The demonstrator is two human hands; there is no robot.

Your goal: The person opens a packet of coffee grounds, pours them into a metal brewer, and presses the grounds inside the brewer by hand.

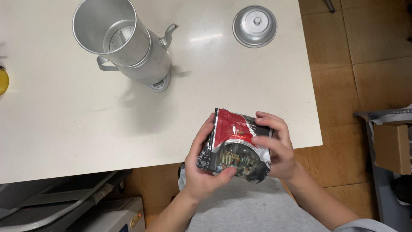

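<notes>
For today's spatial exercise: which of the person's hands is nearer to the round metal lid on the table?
Right. The right hand grips the foil bag's right edge, below the lid; the left hand holds the bag's left edge, farther off.

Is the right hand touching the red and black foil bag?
Touching. The head view shows the right hand with its fingers wrapped over the foil bag; the left hand grips the opposite side.

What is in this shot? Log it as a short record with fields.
left hand: left hand has its grip on the foil bag's left side
right hand: right hand holds the right side
bag: red and black foil bag, held over the table edge
table: white table
pot: open aluminium pot with strainer insert, on a small scale
lid: aluminium lid, lying apart
</notes>
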